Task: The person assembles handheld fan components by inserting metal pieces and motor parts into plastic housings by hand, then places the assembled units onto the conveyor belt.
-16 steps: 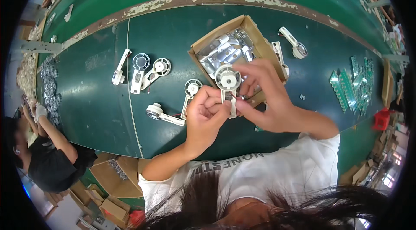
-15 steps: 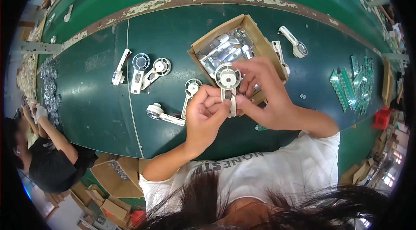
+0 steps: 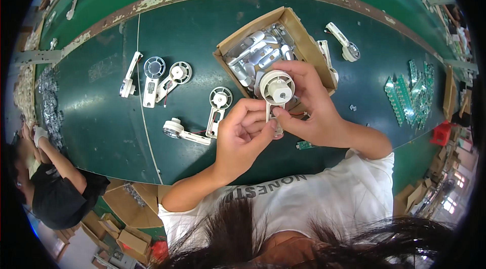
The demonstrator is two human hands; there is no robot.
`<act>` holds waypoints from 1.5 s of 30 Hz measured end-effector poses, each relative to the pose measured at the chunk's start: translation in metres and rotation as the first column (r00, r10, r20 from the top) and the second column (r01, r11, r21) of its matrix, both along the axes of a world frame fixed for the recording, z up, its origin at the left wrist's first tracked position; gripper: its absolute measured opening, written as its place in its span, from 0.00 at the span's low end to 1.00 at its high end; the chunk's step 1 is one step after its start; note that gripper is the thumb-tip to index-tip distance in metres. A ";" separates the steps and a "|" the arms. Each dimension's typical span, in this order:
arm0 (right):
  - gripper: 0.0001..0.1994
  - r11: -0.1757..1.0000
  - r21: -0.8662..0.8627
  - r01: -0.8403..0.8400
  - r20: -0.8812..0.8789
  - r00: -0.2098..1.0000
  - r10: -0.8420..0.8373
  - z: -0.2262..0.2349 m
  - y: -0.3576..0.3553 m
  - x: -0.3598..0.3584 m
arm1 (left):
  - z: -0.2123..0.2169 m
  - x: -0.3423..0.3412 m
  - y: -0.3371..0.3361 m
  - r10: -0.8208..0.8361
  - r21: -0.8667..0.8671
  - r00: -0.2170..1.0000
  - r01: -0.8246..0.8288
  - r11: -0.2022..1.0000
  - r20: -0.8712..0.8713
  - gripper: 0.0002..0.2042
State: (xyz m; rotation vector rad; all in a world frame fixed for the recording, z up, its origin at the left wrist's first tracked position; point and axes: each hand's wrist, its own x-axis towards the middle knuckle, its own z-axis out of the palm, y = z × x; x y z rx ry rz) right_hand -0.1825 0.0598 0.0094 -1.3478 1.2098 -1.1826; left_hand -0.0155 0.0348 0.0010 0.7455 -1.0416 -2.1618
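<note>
Both my hands hold one white handheld fan housing [image 3: 278, 88] over the near middle of the table. Its round head, with a motor in the centre, points away from me. My left hand [image 3: 242, 132] is closed on the lower handle end. My right hand [image 3: 315, 112] grips the handle just under the head, thumb in front and fingers behind. A thin red wire sticks out beside my right thumb. Just left of my left hand lie a fan housing with a spoked head [image 3: 220, 99] and another on its side [image 3: 185, 132].
Behind my hands stands a cardboard box [image 3: 302, 30] of silvery-grey shells. More fan housings [image 3: 153, 82] lie left, and one [image 3: 344, 42] lies back right. Green circuit boards [image 3: 411, 95] are piled at right; a small one [image 3: 305, 145] lies by my right forearm. A co-worker [image 3: 63, 188] sits at left.
The fan housing has been tilted and turned, so its motor side shows more from an angle. My right hand has shifted slightly around it. Both hands still hold it.
</note>
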 end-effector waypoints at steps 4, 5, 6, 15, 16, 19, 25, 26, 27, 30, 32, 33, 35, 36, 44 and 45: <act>0.28 0.999 0.023 -0.040 -0.043 0.998 0.041 0.004 0.001 -0.002 | 0.002 0.002 -0.002 -0.003 0.024 1.000 0.002 1.000 0.020 0.11; 0.29 0.999 0.016 -0.041 -0.030 0.999 0.042 0.004 0.000 -0.001 | 0.001 0.002 -0.001 -0.003 0.024 1.000 0.002 1.000 0.021 0.11; 0.29 0.999 0.009 -0.041 -0.017 0.999 0.041 0.003 0.000 -0.001 | 0.000 0.002 -0.001 -0.005 -0.002 1.000 0.005 1.000 0.019 0.10; 0.30 0.990 0.100 -0.103 0.017 0.995 0.101 0.008 -0.001 -0.005 | -0.002 0.003 -0.002 -0.024 -0.002 0.999 0.024 1.000 -0.025 0.12; 0.30 0.990 0.101 -0.102 0.017 0.995 0.101 0.008 -0.001 -0.005 | -0.002 0.003 -0.004 -0.038 0.018 0.998 0.038 0.999 -0.047 0.12; 0.30 0.988 0.122 -0.096 0.100 0.991 0.084 0.007 -0.004 -0.006 | -0.003 0.002 -0.006 -0.036 0.028 0.994 0.039 0.999 -0.105 0.13; 0.33 0.978 0.188 -0.093 0.205 0.977 0.054 0.008 -0.007 -0.009 | -0.002 0.005 -0.008 -0.065 -0.008 0.995 0.065 0.998 -0.070 0.14; 0.33 0.978 0.190 -0.089 0.204 0.978 0.050 0.008 -0.007 -0.008 | -0.001 0.004 -0.008 -0.069 -0.007 0.995 0.069 0.998 -0.071 0.14; 0.32 0.997 0.059 -0.059 0.147 0.988 0.050 0.009 -0.008 -0.007 | 0.001 0.004 -0.008 -0.067 0.035 0.994 0.070 0.997 -0.086 0.13; 0.31 0.979 -0.164 -0.121 -0.139 0.985 0.099 0.025 -0.019 -0.020 | 0.002 0.003 -0.007 -0.078 0.064 0.994 0.083 0.994 -0.076 0.13; 0.25 0.950 -0.310 -0.047 -0.325 0.944 -0.059 0.013 -0.024 -0.016 | 0.000 0.002 -0.005 -0.097 0.052 0.994 0.099 0.994 -0.053 0.13; 0.25 0.950 -0.309 -0.045 -0.325 0.944 -0.061 0.017 -0.025 -0.014 | -0.002 0.002 -0.005 -0.094 0.036 0.991 0.097 0.995 -0.092 0.14; 0.22 0.958 0.236 -0.161 -0.475 0.841 0.258 0.031 -0.028 -0.013 | -0.004 0.002 -0.005 -0.092 0.021 0.987 0.095 0.995 -0.129 0.15; 0.18 0.991 0.050 -0.122 -0.479 0.868 0.131 0.022 -0.026 -0.011 | -0.003 0.001 -0.005 -0.113 0.081 0.984 0.125 0.989 -0.138 0.16; 0.17 0.952 -0.224 -0.207 -0.405 0.909 0.103 0.005 -0.027 -0.015 | -0.004 0.005 -0.007 -0.200 0.035 0.970 0.207 0.978 -0.138 0.17; 0.17 0.960 -0.185 -0.209 -0.381 0.916 0.126 0.003 -0.027 -0.014 | -0.003 0.004 -0.007 -0.199 0.036 0.970 0.206 0.978 -0.138 0.17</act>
